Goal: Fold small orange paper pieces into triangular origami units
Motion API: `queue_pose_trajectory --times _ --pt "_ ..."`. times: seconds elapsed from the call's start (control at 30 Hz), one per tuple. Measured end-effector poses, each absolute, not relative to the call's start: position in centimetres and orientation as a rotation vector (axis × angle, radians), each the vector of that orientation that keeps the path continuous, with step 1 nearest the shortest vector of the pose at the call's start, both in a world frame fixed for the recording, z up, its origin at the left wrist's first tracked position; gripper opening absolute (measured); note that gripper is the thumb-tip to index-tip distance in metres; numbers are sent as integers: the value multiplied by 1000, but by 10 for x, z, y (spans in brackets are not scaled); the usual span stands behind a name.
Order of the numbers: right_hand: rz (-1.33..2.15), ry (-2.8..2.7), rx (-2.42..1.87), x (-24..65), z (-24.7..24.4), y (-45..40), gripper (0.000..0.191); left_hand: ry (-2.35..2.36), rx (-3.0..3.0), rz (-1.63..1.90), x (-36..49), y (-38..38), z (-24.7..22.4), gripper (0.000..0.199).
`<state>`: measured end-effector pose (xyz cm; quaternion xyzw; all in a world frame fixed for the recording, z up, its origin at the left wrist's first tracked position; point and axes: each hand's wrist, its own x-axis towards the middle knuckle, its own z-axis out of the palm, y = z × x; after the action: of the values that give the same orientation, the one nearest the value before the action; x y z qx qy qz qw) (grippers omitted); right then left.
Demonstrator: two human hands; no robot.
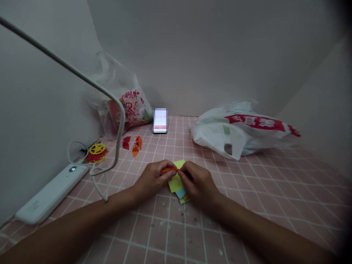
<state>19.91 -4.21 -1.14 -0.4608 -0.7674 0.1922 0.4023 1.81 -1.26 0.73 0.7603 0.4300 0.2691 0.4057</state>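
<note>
Right now both hands meet over the pink table (247, 190). The left hand (153, 179) and the right hand (198, 183) each pinch one end of a small orange paper (168, 169), closed tight on it with fingertips. It sits just above a little stack of colored paper squares (177, 183) on the table. The orange paper looks very light and thin. It would bend and crease easily, and could tear if pulled hard. I think the best place to hold it is at the edges, softly. Farther back lie small folded paper shapes (133, 143), a white plastic bag (236, 134), a phone (160, 120), and a white lamp (49, 194).
</note>
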Motion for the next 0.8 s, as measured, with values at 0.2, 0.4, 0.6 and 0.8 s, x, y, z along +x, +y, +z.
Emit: queue_pose_trajectory --times 0.2,0.4,0.6,0.8 --pt "775 -1786 -1165 200 -10 -36 5 1044 1892 654 17 -10 7 14" --pt "991 -1715 -1168 200 -5 -34 19 1018 1824 680 15 -9 1 12" --pt "1206 -1405 -1215 198 -3 -34 22 888 1424 800 16 -6 -8 26" --pt "1323 -1278 -1209 197 -3 -33 23 893 1326 916 19 -1 -4 27"
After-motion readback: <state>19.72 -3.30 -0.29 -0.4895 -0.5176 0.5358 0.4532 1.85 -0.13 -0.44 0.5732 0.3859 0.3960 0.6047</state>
